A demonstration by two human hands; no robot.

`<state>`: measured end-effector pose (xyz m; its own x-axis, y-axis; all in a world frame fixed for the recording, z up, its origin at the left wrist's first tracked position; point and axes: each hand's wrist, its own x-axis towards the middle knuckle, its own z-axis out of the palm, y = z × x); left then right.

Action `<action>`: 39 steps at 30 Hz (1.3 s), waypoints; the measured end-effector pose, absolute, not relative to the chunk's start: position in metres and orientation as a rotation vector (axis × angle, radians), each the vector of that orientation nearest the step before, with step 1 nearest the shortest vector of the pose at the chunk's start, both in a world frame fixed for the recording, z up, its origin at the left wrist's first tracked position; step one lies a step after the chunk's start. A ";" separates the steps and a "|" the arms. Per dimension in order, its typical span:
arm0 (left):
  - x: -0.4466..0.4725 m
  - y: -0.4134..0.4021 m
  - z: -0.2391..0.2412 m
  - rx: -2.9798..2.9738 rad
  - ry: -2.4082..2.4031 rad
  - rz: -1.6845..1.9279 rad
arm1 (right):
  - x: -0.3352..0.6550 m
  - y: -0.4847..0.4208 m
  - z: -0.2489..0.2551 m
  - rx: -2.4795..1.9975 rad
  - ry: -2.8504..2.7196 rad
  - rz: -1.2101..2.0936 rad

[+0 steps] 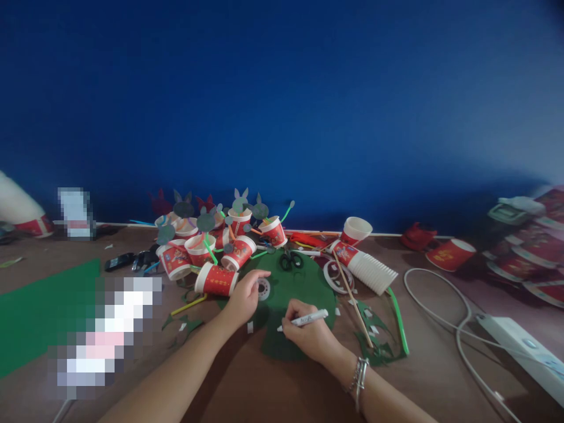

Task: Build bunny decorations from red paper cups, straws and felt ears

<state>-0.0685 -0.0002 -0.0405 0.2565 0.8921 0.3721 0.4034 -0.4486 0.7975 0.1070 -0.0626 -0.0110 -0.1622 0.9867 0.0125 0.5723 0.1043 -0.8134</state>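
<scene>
My right hand (306, 332) is closed round a white acrylic marker (311, 318), its tip down at the lower part of a green paper shape (304, 288). My left hand (244, 298) rests at the left side of that paper with its index finger stretched out. Beside its fingers lies a small white tape roll (264, 289); whether they touch it I cannot tell. A red paper cup (217, 279) lies on its side just left of this hand. Black-handled scissors (291, 261) lie on the top of the green paper.
Red cups with animal-head cutouts (205, 221) crowd the back left. To the right are a stack of cups (368, 267), a larger tape roll (338, 276), a wooden stick (352, 299) and green scraps (379, 335). A power strip (524, 349) with its cable lies far right.
</scene>
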 end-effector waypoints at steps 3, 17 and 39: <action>-0.068 0.000 -0.041 1.974 1.174 1.145 | 0.107 -0.063 -0.011 -1.516 -1.807 0.946; -0.072 0.003 -0.044 1.997 1.214 1.285 | 0.109 -0.063 -0.011 -1.509 -1.813 0.973; -0.073 0.002 -0.041 1.962 1.326 1.250 | 0.108 -0.062 -0.015 -1.523 -1.756 0.871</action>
<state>-0.0726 0.0025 -0.0406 0.1230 0.8963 0.4261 0.4782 -0.4297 0.7659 0.1081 -0.0619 -0.0146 -0.1162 0.9921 0.0480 0.5623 0.1055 -0.8202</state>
